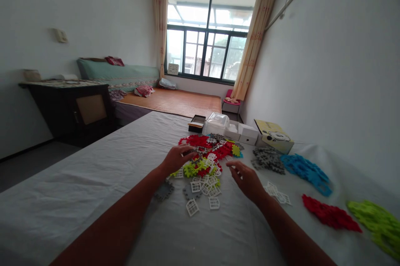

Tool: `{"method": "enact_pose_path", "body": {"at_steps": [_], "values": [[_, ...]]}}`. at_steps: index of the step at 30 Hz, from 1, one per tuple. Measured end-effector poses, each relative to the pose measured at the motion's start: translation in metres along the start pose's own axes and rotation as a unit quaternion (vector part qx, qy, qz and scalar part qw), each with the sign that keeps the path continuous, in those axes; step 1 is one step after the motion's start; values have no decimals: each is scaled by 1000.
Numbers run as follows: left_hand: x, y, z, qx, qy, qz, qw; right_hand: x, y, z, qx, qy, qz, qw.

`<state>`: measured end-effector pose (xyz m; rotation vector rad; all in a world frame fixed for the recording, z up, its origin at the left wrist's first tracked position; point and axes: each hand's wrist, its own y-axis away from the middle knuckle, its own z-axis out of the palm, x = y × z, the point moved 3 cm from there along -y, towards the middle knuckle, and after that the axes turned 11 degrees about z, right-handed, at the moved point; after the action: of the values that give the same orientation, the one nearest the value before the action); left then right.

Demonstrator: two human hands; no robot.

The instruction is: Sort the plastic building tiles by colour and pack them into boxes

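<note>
The left hand (179,158) lies palm down on the near left edge of the mixed pile (208,157) of plastic building pieces. Its fingers bend over a dark piece. I cannot tell if it grips the piece or only touches it. The right hand (246,178) floats just right of the pile. It is loosely open, with the fingers a little bent, and it holds nothing.

The mixed pile sits in the middle of the bench (93,191), between the two hands and a bit farther away. It has red, green, yellow, white and grey pieces all jumbled up. White window pieces (203,191) spill out on the near side. Two grey pieces (164,191) lie near the left wrist.

To the right are tidy heaps, one for each colour. There is a grey heap (268,159), then a blue heap (308,170), and nearer a red heap (329,214) and a green heap (378,224). A few white pieces (278,193) lie just beside the right wrist.

At the far edge stand a clear plastic box (217,122), white boxes (246,132) and a yellow cardboard box (275,134).
</note>
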<state>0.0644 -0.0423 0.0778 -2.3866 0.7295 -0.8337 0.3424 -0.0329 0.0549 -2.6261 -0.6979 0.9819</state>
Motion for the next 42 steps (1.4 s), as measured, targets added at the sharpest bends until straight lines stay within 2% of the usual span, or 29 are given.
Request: {"method": "enact_pose_path", "body": {"at_steps": [3, 6, 9, 12, 14, 17, 21, 24, 26, 29, 33, 36, 42], "values": [[18, 0, 14, -34, 110, 26, 993, -20, 4, 9, -24, -74, 10, 997], [35, 2, 27, -96, 197, 66, 974, -37, 9, 18, -65, -116, 5, 991], [46, 4, 33, -137, 238, 84, 958, -48, 13, 23, -77, -113, -16, 991], [48, 5, 32, -148, 234, 82, 957, -43, 10, 19, -53, -105, -30, 993], [45, 5, 30, -148, 223, 75, 961, -24, 2, 9, -11, -92, -4, 996], [39, 6, 29, -173, 218, 77, 957, 28, -12, -18, 90, -48, 81, 991], [38, 9, 28, -230, 210, 114, 943, 113, -17, -59, 228, -21, 202, 952], [42, 9, 24, -260, 207, 139, 933, 163, -10, -75, 267, -80, 281, 919], [45, 11, 22, -282, 206, 155, 924, 183, -6, -77, 273, -109, 299, 908], [47, 12, 20, -304, 205, 168, 915, 198, -4, -72, 277, -122, 299, 905], [46, 14, 19, -321, 200, 168, 910, 204, -5, -65, 283, -122, 299, 903], [44, 15, 19, -333, 199, 173, 905, 205, -7, -63, 283, -110, 303, 904], [41, 20, 21, -408, 168, 200, 875, 194, -8, -66, 293, -78, 305, 903]]}}
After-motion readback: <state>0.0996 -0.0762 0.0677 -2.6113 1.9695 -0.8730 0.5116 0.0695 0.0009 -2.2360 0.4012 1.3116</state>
